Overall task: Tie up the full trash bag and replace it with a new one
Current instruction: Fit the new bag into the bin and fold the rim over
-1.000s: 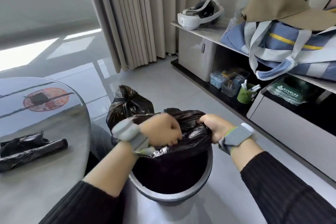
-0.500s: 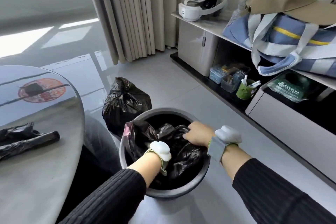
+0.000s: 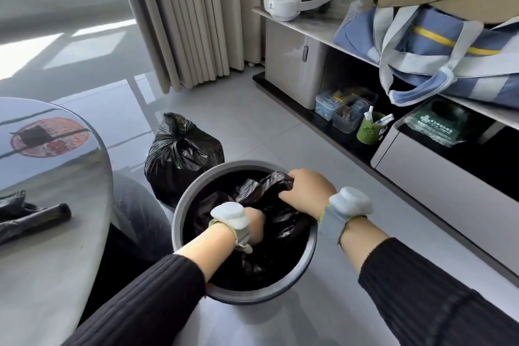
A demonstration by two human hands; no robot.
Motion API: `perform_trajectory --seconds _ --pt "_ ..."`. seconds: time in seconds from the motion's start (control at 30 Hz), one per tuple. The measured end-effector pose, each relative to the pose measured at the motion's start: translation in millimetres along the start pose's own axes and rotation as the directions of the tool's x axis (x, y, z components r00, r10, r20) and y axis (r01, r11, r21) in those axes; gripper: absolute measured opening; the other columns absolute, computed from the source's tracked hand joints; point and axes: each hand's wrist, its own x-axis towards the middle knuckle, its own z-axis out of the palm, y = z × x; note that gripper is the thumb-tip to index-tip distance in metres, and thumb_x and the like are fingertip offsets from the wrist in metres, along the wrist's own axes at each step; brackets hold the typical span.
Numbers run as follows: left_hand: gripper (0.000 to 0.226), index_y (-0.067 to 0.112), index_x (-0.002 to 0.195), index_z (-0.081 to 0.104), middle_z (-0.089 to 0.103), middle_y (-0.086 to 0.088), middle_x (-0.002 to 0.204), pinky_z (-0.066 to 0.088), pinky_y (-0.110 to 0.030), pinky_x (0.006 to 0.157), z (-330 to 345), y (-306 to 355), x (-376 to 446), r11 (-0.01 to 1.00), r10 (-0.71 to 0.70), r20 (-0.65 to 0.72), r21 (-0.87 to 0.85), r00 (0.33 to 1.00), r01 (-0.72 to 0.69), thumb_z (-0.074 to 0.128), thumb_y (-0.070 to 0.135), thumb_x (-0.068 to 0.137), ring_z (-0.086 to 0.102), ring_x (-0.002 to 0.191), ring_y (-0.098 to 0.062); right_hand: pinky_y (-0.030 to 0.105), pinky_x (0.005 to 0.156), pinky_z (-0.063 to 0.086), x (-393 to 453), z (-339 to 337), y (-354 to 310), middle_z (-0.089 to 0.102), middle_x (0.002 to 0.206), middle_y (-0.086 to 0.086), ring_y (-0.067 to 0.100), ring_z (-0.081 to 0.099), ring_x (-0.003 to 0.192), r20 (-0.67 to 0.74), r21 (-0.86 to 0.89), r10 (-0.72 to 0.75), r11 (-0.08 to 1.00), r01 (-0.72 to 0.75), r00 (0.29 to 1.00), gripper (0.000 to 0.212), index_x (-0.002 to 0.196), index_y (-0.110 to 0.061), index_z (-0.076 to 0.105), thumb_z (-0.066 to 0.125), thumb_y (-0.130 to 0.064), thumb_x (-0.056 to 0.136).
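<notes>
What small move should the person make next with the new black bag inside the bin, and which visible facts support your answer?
Probably pull the bag's edge up and fold it over the bin rim. The new bag sits bunched inside the bin with the grey rim bare all round, the right hand grips a fold near the far side, the left hand reaches down inside, and the tied full bag already stands on the floor.

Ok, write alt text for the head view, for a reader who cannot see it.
Both hands reach into a round grey plastic trash bin, the right hand gripping crumpled new black bag plastic, the left hand pushed deeper in. A tied, full black trash bag sits on the floor behind the bin.
</notes>
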Motion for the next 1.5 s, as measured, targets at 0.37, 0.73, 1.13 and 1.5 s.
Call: perform_trajectory --seconds 0.37,0.73,1.13,1.5 --pt "0.1 0.019 0.138 0.024 0.048 -0.005 0.133 0.039 -0.042 0.104 -15.2 -60.8 -34.4 0.947 -0.068 -0.354 -0.318 0.933 -0.052 0.077 0.054 0.062 0.045 0.126 -0.026 0.017 0.075 0.045 9.9 -18.4 -5.1 0.068 0.076 -0.009 0.008 0.062 0.077 -0.006 0.688 -0.168 0.715 0.126 0.986 0.024 0.083 -0.022 0.07 0.067 -0.045 0.079" --pt "0.017 0.017 0.098 0.053 0.056 0.003 0.085 0.032 -0.019 0.059 -27.5 -99.3 -27.7 0.577 -0.497 -0.511 -0.799 0.702 -0.173 0.061 0.016 0.082 0.052 0.073 -0.014 0.031 0.088 0.041 36.1 5.3 6.4 0.059 0.115 0.013 0.03 0.052 0.112 -0.306 0.165 -0.089 0.976 0.145 0.948 0.028 0.111 -0.012 0.064 0.052 -0.029 0.092" --pt "0.028 0.009 0.08 0.073 0.068 -0.005 0.073 0.04 -0.025 0.06 -21.9 -146.6 -14.0 0.388 -0.657 -0.303 -0.921 0.69 -0.035 0.069 0.037 0.08 0.058 0.068 -0.019 0.025 0.047 0.027 77.1 14.9 4.7 0.047 0.051 0.001 0.028 0.048 0.057 -0.275 0.126 0.06 0.992 -0.026 0.959 0.045 0.053 -0.012 0.045 0.045 -0.039 0.089" --pt "0.017 0.02 0.093 0.073 0.072 -0.003 0.102 0.044 -0.021 0.069 -20.4 -143.1 -6.5 0.731 -0.551 -0.295 -0.621 0.78 0.281 0.059 0.019 0.083 0.065 0.091 -0.022 0.029 0.089 0.045 75.7 4.9 18.0 0.068 0.115 0.005 0.03 0.059 0.108 -0.127 0.142 0.176 0.977 -0.158 0.976 0.02 0.102 -0.019 0.07 0.063 -0.023 0.084"
